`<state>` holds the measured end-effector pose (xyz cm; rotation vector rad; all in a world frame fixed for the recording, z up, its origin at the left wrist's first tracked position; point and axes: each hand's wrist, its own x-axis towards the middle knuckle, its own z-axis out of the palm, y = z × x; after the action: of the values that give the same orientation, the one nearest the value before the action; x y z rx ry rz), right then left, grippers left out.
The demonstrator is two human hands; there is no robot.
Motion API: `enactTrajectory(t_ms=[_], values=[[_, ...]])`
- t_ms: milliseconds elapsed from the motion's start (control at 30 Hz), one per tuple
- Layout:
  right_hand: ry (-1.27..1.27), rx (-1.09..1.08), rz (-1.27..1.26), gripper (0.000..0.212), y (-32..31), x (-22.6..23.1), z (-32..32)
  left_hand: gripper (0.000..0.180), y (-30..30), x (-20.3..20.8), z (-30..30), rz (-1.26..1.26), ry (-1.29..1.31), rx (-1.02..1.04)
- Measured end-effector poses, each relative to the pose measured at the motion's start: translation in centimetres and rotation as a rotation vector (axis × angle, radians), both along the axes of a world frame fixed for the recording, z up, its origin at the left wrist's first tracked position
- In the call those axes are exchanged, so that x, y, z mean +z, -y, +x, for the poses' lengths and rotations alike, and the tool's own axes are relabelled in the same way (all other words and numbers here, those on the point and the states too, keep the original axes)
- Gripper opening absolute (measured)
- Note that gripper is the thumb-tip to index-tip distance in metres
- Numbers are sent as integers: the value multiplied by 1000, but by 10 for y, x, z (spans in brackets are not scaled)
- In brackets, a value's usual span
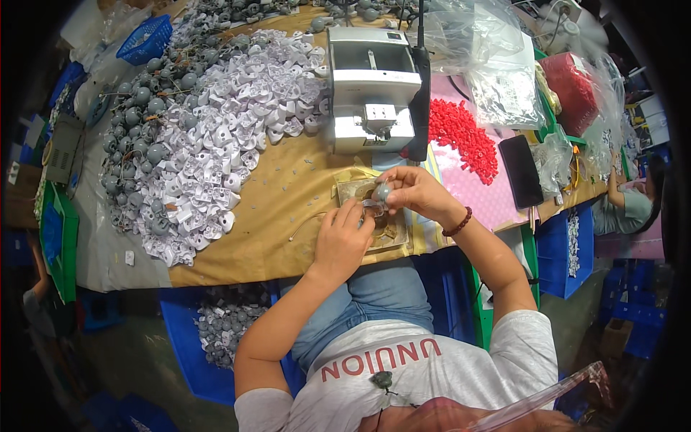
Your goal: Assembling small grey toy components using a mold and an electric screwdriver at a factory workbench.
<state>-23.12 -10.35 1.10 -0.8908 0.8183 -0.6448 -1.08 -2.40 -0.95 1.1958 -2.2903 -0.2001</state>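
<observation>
Over a small square tray (403, 234) at the table's front edge, my two hands meet. Between the thumb and fingers of my right hand (417, 193) is a grey ball-shaped plastic part (382, 191). My left hand (344, 234) is closed, its fingertips just below the ball by a small pale piece (373, 207). Those fingertips hide what they grip. A thin pale wire (302, 225) lies on the table to the left of my left hand.
A white machine (374, 83) stands beyond my hands. White plastic parts (237, 108) and grey ball parts (144, 108) are heaped at left. Red parts (461, 137) and a black phone (521, 171) lie at right. Below the table is a blue bin (187, 360).
</observation>
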Motion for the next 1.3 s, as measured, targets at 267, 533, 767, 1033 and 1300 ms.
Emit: enactTrajectory(t_ms=[267,533,767,1033,1300], values=[[-742,79,-968,43,-4,-6,6,30,3,-2,-1,-31,-56,12],[-936,181,-826,40,-10,16,17,15,15,10,-10,40,-146,116],[-844,277,-644,51,8,22,18,24,19,11,-15,124,-159,159],[-625,-183,-1289,74,21,3,-1,39,22,11,-21,134,-117,183],[-509,-563,-636,54,102,-7,-25,38,23,7,-20,101,-129,180]])
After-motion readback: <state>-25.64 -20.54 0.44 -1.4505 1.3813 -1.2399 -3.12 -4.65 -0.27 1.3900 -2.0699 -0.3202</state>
